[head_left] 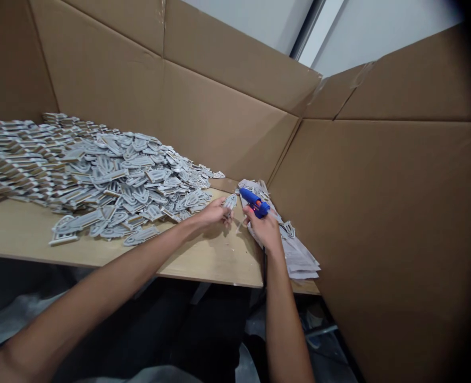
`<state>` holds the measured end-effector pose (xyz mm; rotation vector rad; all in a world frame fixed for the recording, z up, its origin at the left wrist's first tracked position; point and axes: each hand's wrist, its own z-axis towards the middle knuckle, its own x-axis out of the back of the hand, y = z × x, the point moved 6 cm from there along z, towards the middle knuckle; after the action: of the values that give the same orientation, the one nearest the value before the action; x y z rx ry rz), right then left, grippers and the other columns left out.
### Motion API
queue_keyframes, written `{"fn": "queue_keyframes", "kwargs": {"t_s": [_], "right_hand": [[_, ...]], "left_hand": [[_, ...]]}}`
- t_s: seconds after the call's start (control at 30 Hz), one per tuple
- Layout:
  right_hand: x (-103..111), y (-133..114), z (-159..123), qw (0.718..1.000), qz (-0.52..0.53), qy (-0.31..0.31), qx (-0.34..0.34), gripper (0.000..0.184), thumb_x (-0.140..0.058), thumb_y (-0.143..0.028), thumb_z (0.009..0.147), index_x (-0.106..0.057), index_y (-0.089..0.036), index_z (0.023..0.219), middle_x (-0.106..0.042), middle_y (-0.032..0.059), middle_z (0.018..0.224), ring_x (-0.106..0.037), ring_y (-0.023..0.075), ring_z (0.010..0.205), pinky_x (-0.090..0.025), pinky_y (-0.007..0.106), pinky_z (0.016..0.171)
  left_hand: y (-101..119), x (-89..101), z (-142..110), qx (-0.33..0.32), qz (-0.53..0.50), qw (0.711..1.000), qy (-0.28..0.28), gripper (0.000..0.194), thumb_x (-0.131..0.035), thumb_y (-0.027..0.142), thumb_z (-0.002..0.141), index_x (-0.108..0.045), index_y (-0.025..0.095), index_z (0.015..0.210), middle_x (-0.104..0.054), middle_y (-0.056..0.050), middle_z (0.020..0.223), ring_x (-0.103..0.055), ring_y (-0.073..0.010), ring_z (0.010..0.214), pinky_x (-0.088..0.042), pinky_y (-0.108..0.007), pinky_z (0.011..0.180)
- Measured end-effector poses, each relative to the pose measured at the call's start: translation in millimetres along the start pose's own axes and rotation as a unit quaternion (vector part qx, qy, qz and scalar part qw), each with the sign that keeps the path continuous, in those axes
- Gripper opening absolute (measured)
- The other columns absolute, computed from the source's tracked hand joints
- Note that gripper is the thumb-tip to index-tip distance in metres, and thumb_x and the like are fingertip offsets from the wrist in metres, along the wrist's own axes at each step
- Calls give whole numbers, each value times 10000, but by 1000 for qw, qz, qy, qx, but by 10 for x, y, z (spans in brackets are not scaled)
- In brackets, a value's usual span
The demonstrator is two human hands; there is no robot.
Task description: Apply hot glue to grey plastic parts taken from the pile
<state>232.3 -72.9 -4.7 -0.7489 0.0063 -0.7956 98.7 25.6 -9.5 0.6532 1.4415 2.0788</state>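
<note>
My left hand (213,214) pinches a small grey shaped piece (230,201) just above the wooden table (28,234). Close to its right, my right hand (264,229) is wrapped round a blue glue gun (253,202) with an orange trigger. The gun's nozzle points up and left, near the held piece. A big heap of the same grey pieces (111,181) lies to the left of my left hand. Under and behind my right hand lies a smaller pile of grey pieces (297,252) against the cardboard.
Tall cardboard walls (227,106) enclose the table at the back and on the right. Neat stacks of pieces (8,154) fill the far left. The table's front edge runs below my forearms, with dark floor and plastic sheeting beneath.
</note>
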Motion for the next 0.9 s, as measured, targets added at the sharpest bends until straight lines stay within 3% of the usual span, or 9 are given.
{"fn": "queue_keyframes", "kwargs": {"t_s": [0.07, 0.17, 0.37, 0.57, 0.9], "right_hand": [[21, 30, -10, 1000, -12, -18, -11, 434, -569, -587, 919, -661, -193, 761, -661, 39, 636, -629, 208, 630, -471, 301, 661], [64, 42, -29, 999, -23, -20, -12, 451, -557, -598, 924, -687, -192, 778, -665, 40, 630, -653, 214, 642, -482, 303, 668], [53, 56, -34, 999, -32, -35, 14, 480, -562, -640, 915, -653, -204, 737, -640, 29, 606, -636, 207, 600, -475, 303, 625], [-34, 124, -11, 998, -3, -52, 34, 425, -607, -601, 903, -621, -217, 722, -623, 14, 612, -587, 189, 548, -448, 304, 567], [-61, 146, -2, 997, -2, -55, 48, 404, -634, -579, 904, -628, -200, 766, -636, 23, 655, -545, 171, 540, -411, 294, 538]], "left_hand": [[34, 72, 0, -6, 8, 999, 44, 33, -505, 163, 881, -508, 195, 887, -584, 21, 625, -515, -91, 448, -431, -212, 475], [72, 129, 1, -17, 11, 997, 71, 61, -476, 238, 928, -482, 213, 873, -548, 43, 589, -487, -86, 419, -399, -191, 447], [51, 112, 51, -56, -19, 997, 43, 36, -460, 176, 915, -460, 208, 898, -566, 33, 637, -536, -100, 460, -442, -201, 473], [-11, 74, 114, -71, -38, 997, 22, 246, -442, 4, 795, -461, 205, 935, -591, 27, 711, -568, -104, 506, -454, -213, 496], [43, 16, 81, -69, -46, 996, -17, 342, -462, -33, 693, -482, 204, 939, -561, 40, 693, -532, -85, 509, -415, -200, 510]]}}
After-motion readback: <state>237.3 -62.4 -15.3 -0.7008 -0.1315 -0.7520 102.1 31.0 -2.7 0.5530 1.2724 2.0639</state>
